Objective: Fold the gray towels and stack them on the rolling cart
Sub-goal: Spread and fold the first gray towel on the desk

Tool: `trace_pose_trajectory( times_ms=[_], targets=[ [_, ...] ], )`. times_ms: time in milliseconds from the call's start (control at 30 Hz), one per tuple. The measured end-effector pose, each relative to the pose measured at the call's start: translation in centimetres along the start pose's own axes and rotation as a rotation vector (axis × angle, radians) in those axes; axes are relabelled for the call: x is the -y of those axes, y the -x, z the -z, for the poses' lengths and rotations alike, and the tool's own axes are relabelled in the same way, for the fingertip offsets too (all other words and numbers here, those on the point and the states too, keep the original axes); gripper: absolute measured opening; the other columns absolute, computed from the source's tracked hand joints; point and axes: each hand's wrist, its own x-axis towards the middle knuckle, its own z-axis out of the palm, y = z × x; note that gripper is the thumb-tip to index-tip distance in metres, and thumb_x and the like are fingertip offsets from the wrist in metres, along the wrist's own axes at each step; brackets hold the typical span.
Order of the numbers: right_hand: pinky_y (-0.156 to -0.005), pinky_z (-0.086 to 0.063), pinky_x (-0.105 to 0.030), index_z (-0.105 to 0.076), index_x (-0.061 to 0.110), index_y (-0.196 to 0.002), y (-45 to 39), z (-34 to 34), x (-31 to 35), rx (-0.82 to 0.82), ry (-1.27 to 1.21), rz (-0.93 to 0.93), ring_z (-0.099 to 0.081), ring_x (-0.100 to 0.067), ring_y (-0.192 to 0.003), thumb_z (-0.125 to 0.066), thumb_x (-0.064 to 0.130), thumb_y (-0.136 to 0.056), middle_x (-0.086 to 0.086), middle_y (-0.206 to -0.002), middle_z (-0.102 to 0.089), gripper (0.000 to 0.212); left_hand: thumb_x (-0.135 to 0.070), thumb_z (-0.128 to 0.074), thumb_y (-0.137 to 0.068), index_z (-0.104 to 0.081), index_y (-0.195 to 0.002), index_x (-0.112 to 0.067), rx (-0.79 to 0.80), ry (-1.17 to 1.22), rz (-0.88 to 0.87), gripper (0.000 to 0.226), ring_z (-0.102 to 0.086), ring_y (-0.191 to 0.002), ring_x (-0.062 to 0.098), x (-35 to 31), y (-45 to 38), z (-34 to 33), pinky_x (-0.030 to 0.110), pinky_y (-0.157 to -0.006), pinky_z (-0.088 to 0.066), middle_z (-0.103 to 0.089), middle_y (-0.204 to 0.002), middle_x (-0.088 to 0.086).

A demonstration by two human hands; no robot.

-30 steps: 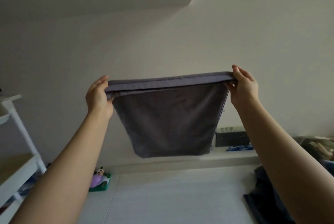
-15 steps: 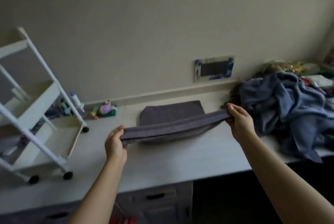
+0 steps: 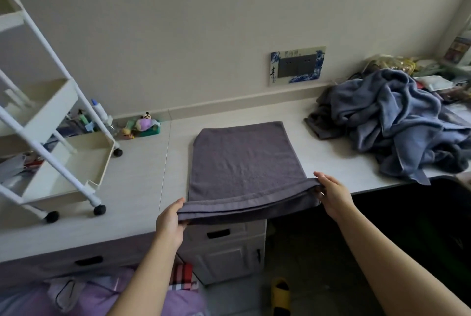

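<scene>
The gray towel (image 3: 244,165) lies spread on the counter (image 3: 142,188), its far edge toward the wall and its near hemmed edge lifted just past the counter's front edge. The left hand (image 3: 169,224) pinches the near left corner, thumb on top and fingers curled under the doubled hem. The right hand (image 3: 334,194) grips the near right corner, fingers wrapped over the bunched edge. Between the two hands the hem sags slightly above the drawers (image 3: 219,234).

To the left, the white rolling cart (image 3: 63,157) stands on the counter on black casters, well apart from the towel; its lower tray looks bare where it shows. Behind the cart, against the wall, sit small toys (image 3: 144,124) and bottles. At the right end of the counter a heap of crumpled blue-gray towels (image 3: 397,122) rests near the spread towel but not touching it. A framed wall outlet (image 3: 297,66) is above the counter. A yellow slipper (image 3: 280,295) lies on the floor below.
</scene>
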Motion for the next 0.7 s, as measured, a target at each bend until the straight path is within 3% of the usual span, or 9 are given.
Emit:
trace_pose_trajectory(
  times_ms=[300, 467, 567, 633, 700],
  targets=[
    [-0.060, -0.058, -0.026, -0.059, 0.003, -0.086, -7.3, -3.3, 0.9, -0.010, -0.093, -0.075, -0.061, -0.020, -0.078, -0.052, 0.012, -0.095, -0.011, -0.088, -0.059, 0.014, -0.006, -0.050, -0.094, -0.052, -0.079, -0.004, -0.004, 0.303, 0.089, 0.015, -0.056, -0.076, 0.016, -3.1, -5.7, -5.2, 0.038, -0.092, -0.046, -0.054, -0.082, 0.009],
    [-0.077, -0.054, -0.034, -0.052, -0.001, -0.081, -12.6, -5.2, 1.3, -0.009, -0.060, -0.193, -0.067, -0.027, -0.072, -0.036, 0.006, -0.088, -0.014, -0.060, -0.067, 0.019, -0.016, -0.038, -0.095, -0.047, -0.078, -0.005, -0.005, 0.348, 0.165, 0.022, -0.053, -0.074, 0.019, -3.8, -10.7, -7.3, 0.039, -0.092, -0.047, -0.046, -0.076, 0.009],
    [-0.067, -0.056, -0.031, -0.051, -0.004, -0.079, -15.2, -6.0, 0.8, -0.008, 0.163, -0.247, -0.062, -0.028, -0.073, -0.032, 0.001, -0.086, -0.020, -0.068, -0.065, 0.021, -0.007, -0.033, -0.090, -0.046, -0.075, -0.004, -0.060, 0.159, 0.200, 0.020, -0.051, -0.073, 0.019, -2.7, -13.3, -8.4, 0.027, -0.073, -0.047, -0.043, -0.075, 0.009],
    [-0.052, -0.055, -0.023, -0.057, -0.008, -0.087, -16.6, -6.2, 0.0, 0.021, 0.408, -0.205, -0.060, -0.023, -0.064, -0.045, 0.003, -0.091, -0.016, -0.069, -0.061, 0.017, 0.000, -0.041, -0.091, -0.050, -0.075, -0.006, -0.066, -0.093, 0.164, 0.019, -0.050, -0.068, 0.014, -1.7, -14.5, -9.0, 0.020, -0.058, -0.039, -0.045, -0.071, 0.005],
    [-0.046, -0.048, -0.023, -0.062, -0.005, -0.089, -17.8, -5.9, -0.4, 0.078, 0.755, -0.086, -0.056, -0.019, -0.057, -0.062, 0.015, -0.087, -0.009, -0.063, -0.059, 0.020, -0.004, -0.059, -0.087, -0.059, -0.084, -0.003, -0.066, -0.502, 0.033, 0.004, -0.050, -0.063, 0.019, -0.9, -15.4, -9.1, 0.022, -0.052, -0.037, -0.052, -0.067, 0.006]
  ],
)
